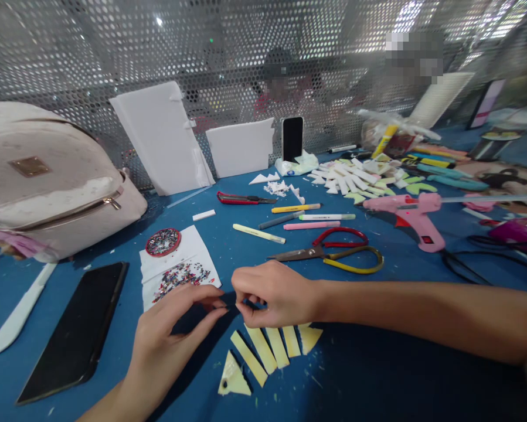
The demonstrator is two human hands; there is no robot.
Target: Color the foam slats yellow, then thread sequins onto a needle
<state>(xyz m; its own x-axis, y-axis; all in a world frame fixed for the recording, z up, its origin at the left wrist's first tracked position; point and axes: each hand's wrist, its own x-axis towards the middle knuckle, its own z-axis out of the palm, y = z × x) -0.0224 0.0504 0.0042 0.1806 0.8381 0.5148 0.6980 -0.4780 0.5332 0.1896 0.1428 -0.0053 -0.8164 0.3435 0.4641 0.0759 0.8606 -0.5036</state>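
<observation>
My left hand (pixel 170 334) is held above the blue table, its thumb and fingertips curved toward each other with a small gap between them. Close by, my right hand (pixel 276 293) is pinched, thumb against forefinger; whatever it grips is too small to make out. Below my right hand lie several yellow strips (pixel 260 350) side by side, partly covered by it. A yellow triangle with a dark spot (pixel 234 378) is at their left end, a jagged yellow piece (pixel 309 339) at their right. Sequins (pixel 182 276) lie on white paper (pixel 151 266) behind my left hand, beside a round dish (pixel 163 241).
Scissors (pixel 311 253), markers (pixel 258 233) and a red cutter (pixel 241 198) lie beyond my hands. A pink glue gun (pixel 415 214) with its cable is at right. A dark phone (pixel 76 328), white knife (pixel 21 310) and backpack (pixel 56 181) are left; foam pieces (pixel 346 176) are piled behind.
</observation>
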